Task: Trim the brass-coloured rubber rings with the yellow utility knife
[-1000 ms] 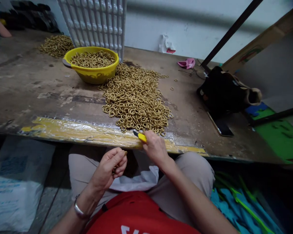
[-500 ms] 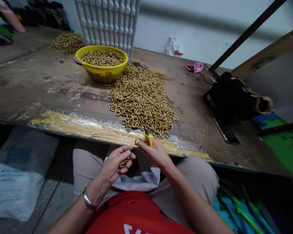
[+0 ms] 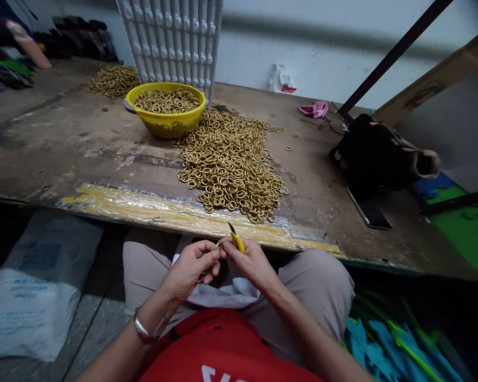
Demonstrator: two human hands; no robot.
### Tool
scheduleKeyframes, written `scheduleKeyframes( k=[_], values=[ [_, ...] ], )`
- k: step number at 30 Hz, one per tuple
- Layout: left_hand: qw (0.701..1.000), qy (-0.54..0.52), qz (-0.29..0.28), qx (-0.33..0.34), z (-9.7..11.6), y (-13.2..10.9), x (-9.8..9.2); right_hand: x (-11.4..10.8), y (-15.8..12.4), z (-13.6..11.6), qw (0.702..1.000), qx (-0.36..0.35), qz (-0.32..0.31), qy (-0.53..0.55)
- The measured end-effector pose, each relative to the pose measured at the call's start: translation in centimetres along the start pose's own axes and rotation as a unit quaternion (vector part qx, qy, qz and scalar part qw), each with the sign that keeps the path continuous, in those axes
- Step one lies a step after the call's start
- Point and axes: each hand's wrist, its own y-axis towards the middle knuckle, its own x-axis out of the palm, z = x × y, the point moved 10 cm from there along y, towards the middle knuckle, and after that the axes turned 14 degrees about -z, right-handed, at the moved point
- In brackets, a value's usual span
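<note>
My left hand [image 3: 193, 268] is closed over a few gold-coloured rings, mostly hidden by its curled fingers. Thumb and forefinger pinch at a single ring [image 3: 218, 244] between the two hands. A small yellow craft knife [image 3: 238, 243] is gripped in my right hand [image 3: 252, 261], its dark blade pointing up and left. The right fingertips also touch that ring, close against the left ones. Just beyond, on the table, lies a large heap of similar rings [image 3: 231, 164].
A yellow basin [image 3: 171, 126] full of rings stands behind the heap, against a grey ribbed panel [image 3: 175, 42]. Farther left is a smaller ring pile [image 3: 113, 81]. To the right lie a phone [image 3: 369, 212] and a black cloth item [image 3: 370, 156]. Yellow tape [image 3: 143, 207] covers the table's front edge.
My hands have come together, and the ring that the right hand held apart is now between both sets of fingertips. The knife blade has tilted farther left.
</note>
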Motion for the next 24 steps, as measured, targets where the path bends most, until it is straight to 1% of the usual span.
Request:
scheduleKeyframes(
  k=[2,4,5,8,12,15,20,22,24],
  values=[
    [1.0,-0.013,-0.005,-0.008,0.1,-0.2,0.4,-0.9,-0.6,-0.5,0.999,-0.009,0.032,-0.038],
    [1.0,-0.028,-0.001,-0.013,0.1,-0.3,0.6,-1.5,-1.3,-1.2,0.992,-0.015,0.059,-0.108],
    [0.999,-0.03,0.002,-0.014,0.1,-0.3,0.6,-1.5,-1.7,-1.6,0.986,-0.02,0.059,-0.152],
    [1.0,-0.011,0.02,-0.005,0.3,-0.4,0.2,-0.7,-2.5,-2.6,0.96,-0.031,0.036,-0.277],
    [0.997,0.063,0.052,0.014,1.1,-0.5,-0.8,0.3,-2.9,-2.6,0.922,-0.006,-0.001,-0.387],
    [0.991,0.123,0.055,0.021,1.9,-0.5,-0.9,0.6,-2.6,-2.4,0.905,0.014,-0.02,-0.425],
    [0.981,0.192,0.015,0.03,2.7,-0.4,-0.3,0.9,-2.0,-2.3,0.882,0.037,-0.043,-0.468],
    [0.979,0.2,0.008,0.026,2.8,-0.6,-0.3,1.0,-1.7,-2.1,0.871,0.038,-0.046,-0.487],
    [0.982,0.189,0.003,0.024,3.0,-1.3,-0.2,0.3,-1.3,-1.7,0.857,0.06,-0.034,-0.511]
  ],
)
